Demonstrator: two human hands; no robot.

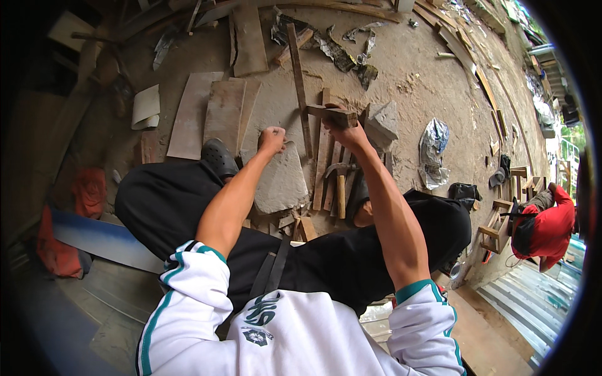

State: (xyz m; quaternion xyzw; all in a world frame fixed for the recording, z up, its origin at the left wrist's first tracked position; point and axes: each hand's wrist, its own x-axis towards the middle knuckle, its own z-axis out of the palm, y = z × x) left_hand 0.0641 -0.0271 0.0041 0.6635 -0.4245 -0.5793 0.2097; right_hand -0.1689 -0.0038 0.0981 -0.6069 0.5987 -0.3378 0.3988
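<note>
Short brown wooden block is in the right hand, fingers wrapped round it, likely to steady it. Its left end meets the long, thin brown wooden strip; can't tell if fixed or just overlapping. Strip runs far to near, probably kept in line by that grip. Left hand is left of the strip, fingers curled narrow; can't tell if they pinch anything. Flat grey concrete slab lies nearer, probably a hard base. Claw hammer with wooden handle lies right of it, presumably for easy reach. Rough pale-grey concrete block sits just right of the right hand. Flat brown boards lie left on the dirt floor, apparently out of the way.
</note>
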